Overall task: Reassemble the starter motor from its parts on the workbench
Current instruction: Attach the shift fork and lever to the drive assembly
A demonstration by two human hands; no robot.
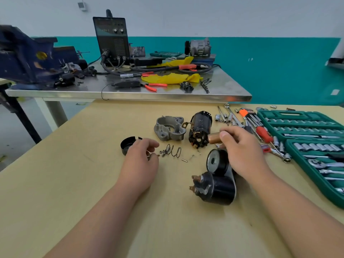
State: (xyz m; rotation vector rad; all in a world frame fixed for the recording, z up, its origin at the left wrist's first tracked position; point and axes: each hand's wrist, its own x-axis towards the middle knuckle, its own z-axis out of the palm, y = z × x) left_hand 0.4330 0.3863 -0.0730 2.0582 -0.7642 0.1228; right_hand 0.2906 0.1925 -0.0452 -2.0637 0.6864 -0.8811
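Copper cylinder between right hand thumb and fingers

**Tools and clutter around the work area**

On the right of the wooden counter: open green socket set case, sockets and ratchet in its slots. Just left of it, loose sockets and extension bars, an orange-holdered hex key set, a red-handled screwdriver.

Behind, on a steel-topped counter: dark welding machine upright with cables plugged in, blue bench vise at far left, yellow cloth, red-handled pliers, a grey compressor-like unit near the teal wall.
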